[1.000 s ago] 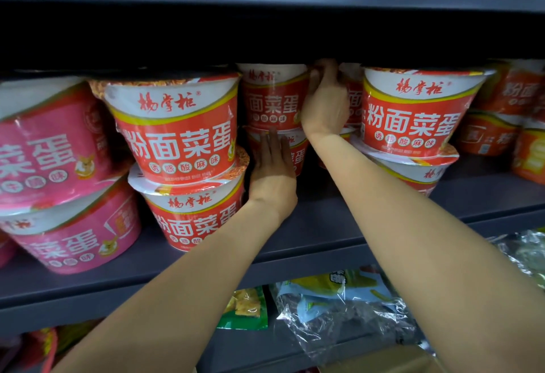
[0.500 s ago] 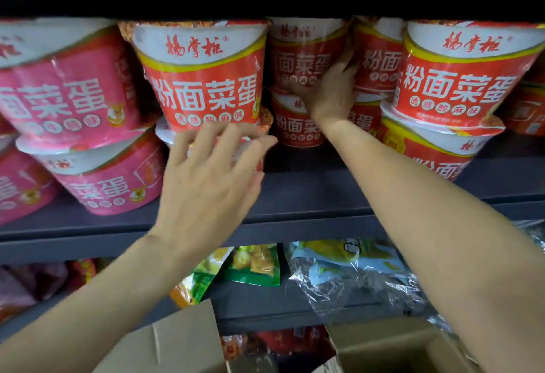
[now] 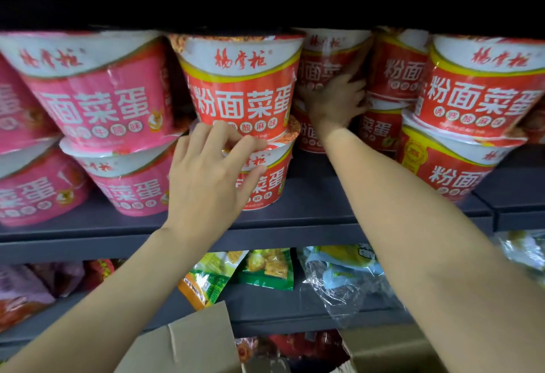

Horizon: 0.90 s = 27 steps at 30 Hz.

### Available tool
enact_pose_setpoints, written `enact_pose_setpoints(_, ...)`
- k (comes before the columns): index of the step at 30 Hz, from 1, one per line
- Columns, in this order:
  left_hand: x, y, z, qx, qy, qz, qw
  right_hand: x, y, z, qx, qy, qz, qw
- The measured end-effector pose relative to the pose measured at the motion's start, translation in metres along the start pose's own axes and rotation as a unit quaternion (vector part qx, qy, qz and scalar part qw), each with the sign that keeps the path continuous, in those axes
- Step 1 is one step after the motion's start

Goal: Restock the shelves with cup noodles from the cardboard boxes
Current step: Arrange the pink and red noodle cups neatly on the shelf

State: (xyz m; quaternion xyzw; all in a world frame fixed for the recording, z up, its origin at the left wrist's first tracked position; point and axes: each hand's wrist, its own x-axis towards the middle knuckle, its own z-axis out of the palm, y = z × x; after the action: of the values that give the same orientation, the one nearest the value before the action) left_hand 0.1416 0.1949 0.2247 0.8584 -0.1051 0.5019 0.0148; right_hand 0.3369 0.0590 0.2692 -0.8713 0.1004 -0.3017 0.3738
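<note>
Red cup noodles stand two high on the grey shelf [image 3: 298, 226]. In the front middle stack, an upper red cup [image 3: 240, 83] sits on a lower red cup [image 3: 267, 179]. My left hand [image 3: 209, 175] grips the lower cup: fingers curled over its lid rim, thumb on its side. My right hand [image 3: 331, 103] reaches deeper between the stacks, and its spread fingers press against the back red cups [image 3: 324, 58]. Another red stack [image 3: 477, 92] stands to the right. Cardboard box flaps [image 3: 188, 340] show at the bottom.
Pink cup noodles [image 3: 97, 95] fill the shelf's left side, stacked two high. The shelf above is dark and sits close over the cups. Below, snack bags [image 3: 265, 266] and a clear plastic pack [image 3: 342, 281] lie on a lower shelf. A second box [image 3: 392, 352] sits at the bottom right.
My left hand pulled back from the rear cups to the front lower red cup, and its fingers have curled onto the rim. My right hand stays at the back cups. The view dropped lower.
</note>
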Motion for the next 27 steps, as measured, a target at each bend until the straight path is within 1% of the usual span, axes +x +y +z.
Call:
enact_pose_setpoints(3,0.002,-0.003,0.001,0.001,0.004,0.009,1.000,0.004,0.017,-0.002,0.076,-0.003,-0.049,0.996)
enact_pose_setpoints(5,0.003,-0.003,0.002,0.000,0.006,0.012,1.000,0.007,0.033,-0.009,0.179,-0.026,-0.089,0.980)
enact_pose_setpoints(7,0.002,-0.003,0.002,-0.005,0.006,0.011,1.000,0.009,0.044,-0.020,0.235,-0.059,-0.105,0.964)
enact_pose_setpoints(9,0.002,-0.003,0.003,-0.009,0.005,0.010,1.000,0.010,0.049,-0.028,0.218,-0.055,-0.126,0.966)
enact_pose_setpoints(12,0.002,-0.002,0.002,-0.012,0.004,0.007,1.000,-0.002,0.043,-0.030,0.123,0.028,-0.168,0.978)
enact_pose_setpoints(13,0.002,-0.002,0.001,-0.014,0.004,0.006,1.000,-0.008,0.040,-0.028,0.092,0.048,-0.166,0.981)
enact_pose_setpoints(15,0.001,-0.001,0.001,-0.018,0.002,0.006,1.000,-0.016,0.035,-0.022,0.047,0.061,-0.135,0.988)
enact_pose_setpoints(17,0.002,-0.001,0.000,-0.019,0.000,0.007,1.000,-0.015,0.031,-0.017,0.025,0.065,-0.110,0.991)
enact_pose_setpoints(20,0.002,-0.001,0.001,-0.015,0.000,0.004,1.000,-0.010,0.027,-0.012,0.006,0.066,-0.097,0.993)
enact_pose_setpoints(27,0.004,-0.001,-0.001,-0.006,-0.006,0.010,1.000,-0.009,0.027,-0.008,0.054,0.020,-0.100,0.993)
